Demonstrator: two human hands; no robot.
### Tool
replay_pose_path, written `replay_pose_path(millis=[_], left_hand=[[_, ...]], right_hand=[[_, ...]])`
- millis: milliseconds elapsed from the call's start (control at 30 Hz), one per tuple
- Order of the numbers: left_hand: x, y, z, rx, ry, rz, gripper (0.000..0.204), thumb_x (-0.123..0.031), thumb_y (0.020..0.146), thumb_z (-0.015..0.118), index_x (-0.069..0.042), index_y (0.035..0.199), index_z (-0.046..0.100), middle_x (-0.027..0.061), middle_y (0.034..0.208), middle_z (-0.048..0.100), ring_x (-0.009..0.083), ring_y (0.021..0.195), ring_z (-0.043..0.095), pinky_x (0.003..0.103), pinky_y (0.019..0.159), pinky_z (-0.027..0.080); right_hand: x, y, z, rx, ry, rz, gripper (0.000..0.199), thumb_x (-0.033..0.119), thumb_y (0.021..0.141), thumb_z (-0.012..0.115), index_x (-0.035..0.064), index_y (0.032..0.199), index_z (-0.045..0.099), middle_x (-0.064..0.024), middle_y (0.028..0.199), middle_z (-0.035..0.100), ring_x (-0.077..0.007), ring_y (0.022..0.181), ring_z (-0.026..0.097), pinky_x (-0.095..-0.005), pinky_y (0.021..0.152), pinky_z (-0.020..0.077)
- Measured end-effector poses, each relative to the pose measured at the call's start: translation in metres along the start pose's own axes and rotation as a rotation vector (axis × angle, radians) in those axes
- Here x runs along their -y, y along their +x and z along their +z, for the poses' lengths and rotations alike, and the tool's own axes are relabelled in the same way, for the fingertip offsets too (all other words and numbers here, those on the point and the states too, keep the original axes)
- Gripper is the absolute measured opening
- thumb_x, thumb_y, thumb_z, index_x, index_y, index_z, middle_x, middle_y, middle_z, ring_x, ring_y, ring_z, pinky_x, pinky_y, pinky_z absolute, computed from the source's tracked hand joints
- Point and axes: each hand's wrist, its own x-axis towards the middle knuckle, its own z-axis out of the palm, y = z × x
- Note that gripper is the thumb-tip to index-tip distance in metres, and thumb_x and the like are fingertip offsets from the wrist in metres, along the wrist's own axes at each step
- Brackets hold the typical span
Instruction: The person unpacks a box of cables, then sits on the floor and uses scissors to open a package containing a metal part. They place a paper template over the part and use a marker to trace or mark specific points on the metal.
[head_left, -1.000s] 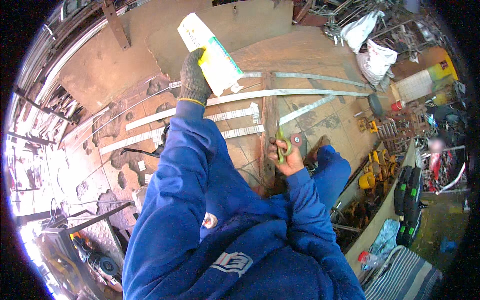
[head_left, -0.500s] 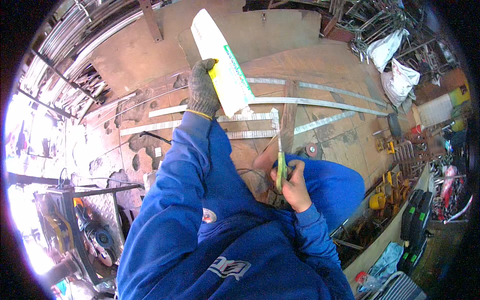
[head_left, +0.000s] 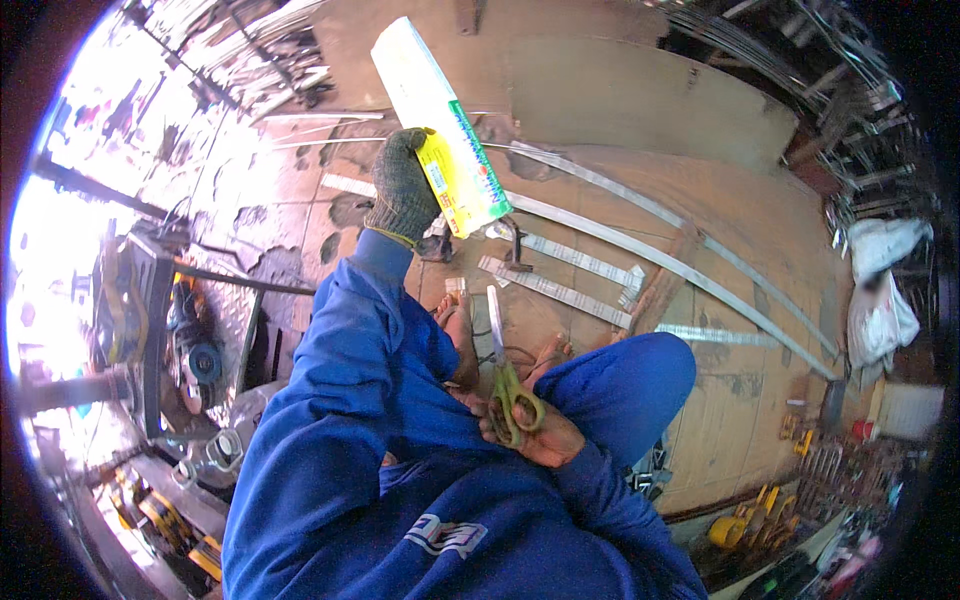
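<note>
My left hand [head_left: 403, 185], in a dark knit glove, grips a long, slim yellow, white and green carton [head_left: 445, 150]. The carton is held up and tilted, its upper end leaning to the left. Lower down, near my raised knee, my bare right hand [head_left: 550, 438] holds scissors [head_left: 514, 402] by their green handles. The scissor blades point upward, away from me and toward the floor strips, apart from the carton. Whether the blades are parted is hard to make out.
Long pale metal strips [head_left: 660, 250] lie across the tiled floor, near a wooden plank [head_left: 664, 282]. An angle grinder [head_left: 203, 362] sits on the stand at left. White sacks [head_left: 885, 320] rest at right. Yellow clamps [head_left: 752, 520] lie lower right.
The view has turned left, so the floor and sacks sit differently. My right hand has moved left and lower, and the scissors now show their handle loops. The left hand still holds the carton.
</note>
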Motion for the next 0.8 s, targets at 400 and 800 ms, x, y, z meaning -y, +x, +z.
replay_pose_path(millis=[400, 800], left_hand=[[0.012, 0.011, -0.005, 0.051, -0.182, -0.144, 0.031, -0.035, 0.085, 0.056, -0.009, 0.101, 0.057, 0.0155, 0.102, 0.059, 0.0235, 0.063, 0.056, 0.037, 0.053, 0.051], [0.013, -0.013, 0.020, 0.069, -0.236, -0.124, 0.023, -0.032, 0.085, 0.055, -0.011, 0.093, 0.057, 0.0100, 0.098, 0.059, 0.0175, 0.055, 0.047, 0.030, 0.045, 0.040]], right_hand=[[0.041, -0.003, 0.069, 0.198, -0.294, -0.176, 0.102, 0.057, 0.064, 0.085, 0.0030, 0.138, 0.040, -0.0079, 0.129, 0.045, -0.0131, 0.105, 0.049, -0.0252, 0.076, 0.0471], [0.032, -0.009, 0.066, 0.223, -0.211, -0.233, 0.100, 0.053, 0.073, 0.080, 0.0059, 0.146, 0.031, -0.0088, 0.131, 0.045, -0.0139, 0.106, 0.050, -0.0263, 0.077, 0.0465]])
